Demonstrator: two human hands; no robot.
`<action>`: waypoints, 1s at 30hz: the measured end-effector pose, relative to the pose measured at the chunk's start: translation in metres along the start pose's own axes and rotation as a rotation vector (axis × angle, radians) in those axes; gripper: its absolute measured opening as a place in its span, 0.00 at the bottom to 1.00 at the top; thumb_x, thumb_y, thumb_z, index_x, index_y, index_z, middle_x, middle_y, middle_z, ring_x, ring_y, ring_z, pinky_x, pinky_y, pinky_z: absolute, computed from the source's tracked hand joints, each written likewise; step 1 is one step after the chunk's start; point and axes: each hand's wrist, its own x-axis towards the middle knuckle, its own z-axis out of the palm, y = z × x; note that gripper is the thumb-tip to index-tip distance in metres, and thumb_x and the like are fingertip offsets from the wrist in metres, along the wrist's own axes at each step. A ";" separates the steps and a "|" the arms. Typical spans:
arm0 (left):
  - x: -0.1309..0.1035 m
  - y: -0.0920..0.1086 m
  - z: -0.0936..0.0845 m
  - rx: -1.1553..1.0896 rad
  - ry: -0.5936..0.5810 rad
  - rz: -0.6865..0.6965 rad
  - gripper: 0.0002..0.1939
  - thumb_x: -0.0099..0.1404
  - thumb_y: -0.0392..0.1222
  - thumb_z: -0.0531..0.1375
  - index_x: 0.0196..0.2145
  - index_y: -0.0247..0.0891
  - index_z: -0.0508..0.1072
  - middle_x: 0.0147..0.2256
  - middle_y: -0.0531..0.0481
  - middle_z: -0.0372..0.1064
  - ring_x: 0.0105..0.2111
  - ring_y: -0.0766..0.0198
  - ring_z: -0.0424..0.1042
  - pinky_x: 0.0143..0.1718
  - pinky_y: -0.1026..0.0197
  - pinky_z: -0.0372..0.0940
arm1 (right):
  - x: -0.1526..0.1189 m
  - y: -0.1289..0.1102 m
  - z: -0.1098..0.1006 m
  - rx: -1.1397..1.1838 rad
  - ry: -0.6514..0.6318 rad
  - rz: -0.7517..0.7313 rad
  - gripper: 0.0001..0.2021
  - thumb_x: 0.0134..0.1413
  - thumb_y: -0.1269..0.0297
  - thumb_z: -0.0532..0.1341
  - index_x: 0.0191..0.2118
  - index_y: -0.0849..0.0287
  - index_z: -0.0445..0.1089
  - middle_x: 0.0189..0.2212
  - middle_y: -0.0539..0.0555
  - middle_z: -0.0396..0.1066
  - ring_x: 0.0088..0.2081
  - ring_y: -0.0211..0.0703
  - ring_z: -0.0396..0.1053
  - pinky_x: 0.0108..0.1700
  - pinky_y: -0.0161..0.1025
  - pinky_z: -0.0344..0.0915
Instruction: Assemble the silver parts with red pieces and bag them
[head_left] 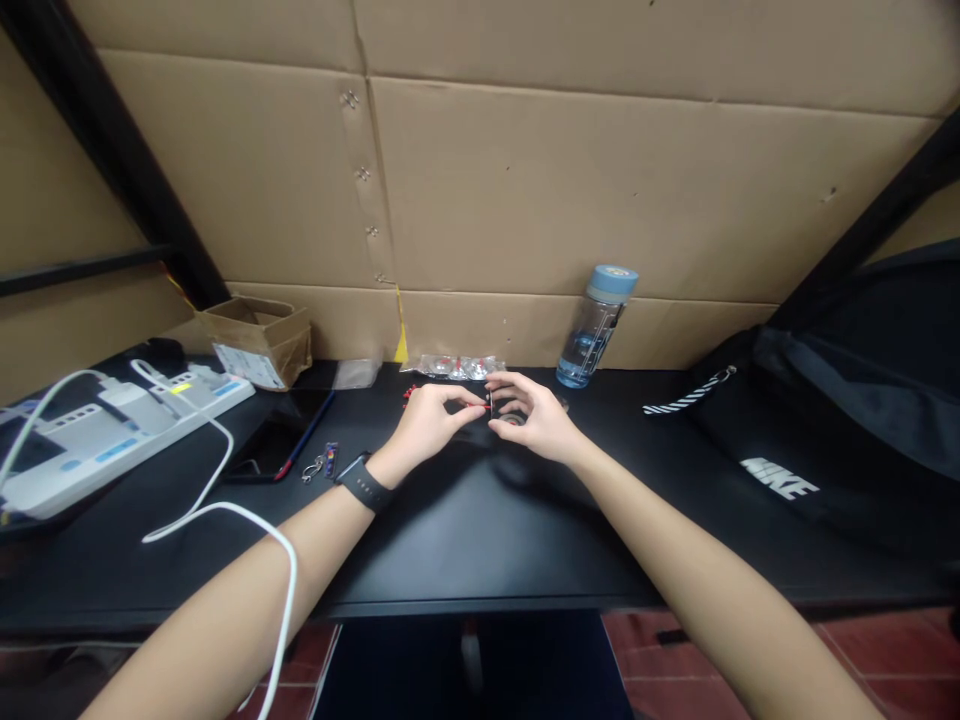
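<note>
In the head view, at the centre of the frame, pinching a small red piece (pixel 481 405) between thumb and finger of the left hand (pixel 427 420). Just to the right, holding a thin upright piece (pixel 492 402) by its edges with the curved thumb and fingertips of the right hand (pixel 534 418), tips apart across its height. Meeting there, red against thin edge; too small to tell more. Behind the right fingers, partly hidden, near a dark round thing (pixel 514 420). Behind the left hand, near red bits (pixel 409 394). Around the left wrist, wearing a black watch (pixel 365 482).

Just beyond the hands, lying on the black table (pixel 465 540): shiny clear packets (pixel 457 368), with a clear plastic sleeve (pixel 357 374) to their left. Above centre right, standing upright near the cardboard wall (pixel 525 180): a blue-lidded bottle (pixel 596 330). At left, seen from the edge inward: a white power strip (pixel 124 430) with plugs, an open cardboard box (pixel 259 342), a dark phone (pixel 281 435), a keyring (pixel 322 463). Crossing over the left forearm: a white cable (pixel 291 570). At right: a striped strap (pixel 686 398) beside a black bag (pixel 847 420) with white lettering.
</note>
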 end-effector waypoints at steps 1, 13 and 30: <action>0.000 -0.001 0.001 -0.018 0.003 -0.005 0.07 0.63 0.46 0.67 0.35 0.42 0.83 0.37 0.52 0.82 0.39 0.55 0.80 0.47 0.56 0.70 | 0.000 0.000 0.000 -0.004 -0.003 -0.005 0.30 0.49 0.69 0.68 0.59 0.52 0.66 0.54 0.59 0.70 0.52 0.49 0.73 0.49 0.44 0.73; 0.001 -0.008 0.011 -0.217 0.023 -0.060 0.10 0.59 0.44 0.70 0.37 0.37 0.82 0.37 0.47 0.81 0.38 0.56 0.80 0.45 0.56 0.72 | -0.001 0.000 0.002 -0.042 -0.010 -0.071 0.30 0.49 0.70 0.68 0.59 0.51 0.66 0.54 0.58 0.70 0.52 0.49 0.73 0.48 0.45 0.74; 0.000 -0.012 0.016 -0.254 0.049 -0.013 0.08 0.62 0.44 0.67 0.36 0.38 0.82 0.37 0.47 0.81 0.39 0.56 0.79 0.47 0.55 0.71 | -0.001 -0.003 0.004 0.049 0.070 -0.073 0.28 0.47 0.69 0.71 0.55 0.52 0.68 0.50 0.57 0.73 0.50 0.48 0.75 0.47 0.43 0.73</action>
